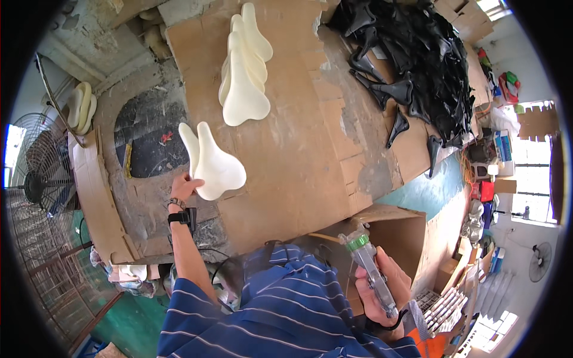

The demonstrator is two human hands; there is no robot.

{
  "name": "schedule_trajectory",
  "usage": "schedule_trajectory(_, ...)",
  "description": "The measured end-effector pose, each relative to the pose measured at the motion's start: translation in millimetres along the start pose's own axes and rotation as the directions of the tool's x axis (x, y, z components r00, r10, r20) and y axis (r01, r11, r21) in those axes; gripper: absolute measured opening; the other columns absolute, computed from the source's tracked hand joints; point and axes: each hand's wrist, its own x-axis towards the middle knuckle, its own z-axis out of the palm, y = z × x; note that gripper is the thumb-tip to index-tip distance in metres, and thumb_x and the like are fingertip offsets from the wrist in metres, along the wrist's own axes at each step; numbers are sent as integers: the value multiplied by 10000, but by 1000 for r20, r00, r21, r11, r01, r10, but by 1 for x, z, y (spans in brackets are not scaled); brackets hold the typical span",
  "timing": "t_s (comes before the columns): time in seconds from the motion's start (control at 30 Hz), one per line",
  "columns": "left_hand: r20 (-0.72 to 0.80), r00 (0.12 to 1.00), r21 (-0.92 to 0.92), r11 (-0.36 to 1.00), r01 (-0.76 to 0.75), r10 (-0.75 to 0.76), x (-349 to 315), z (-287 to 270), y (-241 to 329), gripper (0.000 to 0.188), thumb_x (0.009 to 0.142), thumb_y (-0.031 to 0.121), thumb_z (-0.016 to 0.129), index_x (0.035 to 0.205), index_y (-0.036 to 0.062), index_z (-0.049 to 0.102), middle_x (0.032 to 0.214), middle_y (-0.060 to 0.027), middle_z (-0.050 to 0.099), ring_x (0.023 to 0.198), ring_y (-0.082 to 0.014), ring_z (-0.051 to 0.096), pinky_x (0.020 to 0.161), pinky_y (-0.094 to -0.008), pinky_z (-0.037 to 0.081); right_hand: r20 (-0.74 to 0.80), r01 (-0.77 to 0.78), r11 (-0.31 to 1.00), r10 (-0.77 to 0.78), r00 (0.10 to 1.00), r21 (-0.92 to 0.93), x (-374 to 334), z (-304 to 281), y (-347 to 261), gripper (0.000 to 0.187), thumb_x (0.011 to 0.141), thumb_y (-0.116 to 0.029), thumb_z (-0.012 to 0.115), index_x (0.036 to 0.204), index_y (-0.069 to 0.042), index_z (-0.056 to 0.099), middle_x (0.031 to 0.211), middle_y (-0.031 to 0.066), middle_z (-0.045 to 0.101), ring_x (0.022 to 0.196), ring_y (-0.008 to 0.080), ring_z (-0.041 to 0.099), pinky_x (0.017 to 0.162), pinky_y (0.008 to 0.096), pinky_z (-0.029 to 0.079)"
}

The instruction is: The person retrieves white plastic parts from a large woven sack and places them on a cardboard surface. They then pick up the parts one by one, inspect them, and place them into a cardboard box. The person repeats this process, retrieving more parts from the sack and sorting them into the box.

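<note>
My left hand [185,187] pinches the edge of a cream foam bicycle-saddle pad [219,170], thumb on top and the fingers partly hidden. This pad lies on the cardboard-covered table, its narrow nose pointing away from me. A second cream pad [190,146] shows just behind it on the left. In front of my body, past the table's near edge, my right hand [385,283] is wrapped round a grey hand tool with a green ring [368,262]. The tool's ringed end points up and away to the left. Several more cream saddle pads [246,89] overlap in a row farther back.
A large heap of black saddle covers or shells [412,65] covers the table's far right. An open cardboard box [394,230] stands below the near right edge. A dark panel [152,134] lies at the left. A caged fan [39,182] stands beyond the table's left side.
</note>
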Motion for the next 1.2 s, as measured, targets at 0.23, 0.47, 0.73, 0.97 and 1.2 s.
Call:
schedule_trajectory(0.23,-18,777,241,757,-608,630,58,71,147,714,710,335,856,1323,9,687,1345,-245,644,1254,-404,622,1104,-452,500,-23,-99,990,102,995,105,1,21,9,534,954,-68,764,1423,124,595,957,164,758,845,241,748,786,342,595)
schedule_trajectory(0.47,-10,914,390,843,-371,406,81,114,202,730,750,370,813,1388,55,651,1300,-271,671,1248,-477,626,1058,-510,525,19,-155,987,155,988,31,-1,18,4,567,906,-38,780,1442,64,622,945,162,755,826,250,746,780,343,588)
schedule_trajectory(0.73,-258,929,305,935,-181,265,-17,8,59,709,768,351,823,1377,39,640,1236,-254,664,1165,-452,643,1030,-527,506,136,-144,988,135,981,58,5,20,15,599,825,20,789,1402,76,638,931,188,723,798,276,730,730,344,561)
schedule_trajectory(0.97,-341,875,269,927,-260,345,-42,-23,41,655,806,299,821,1368,10,649,1243,-212,686,1130,-380,674,983,-469,532,-73,35,999,-37,997,-31,17,16,7,545,863,-12,770,1375,110,631,916,177,724,767,259,727,738,340,580)
schedule_trajectory(1.2,9,645,336,605,-722,764,78,45,188,654,771,323,809,1344,43,664,1312,-187,652,1227,-415,629,1044,-478,517,-85,5,997,2,996,75,18,18,6,588,892,-34,793,1419,126,589,941,185,743,814,258,742,757,340,595)
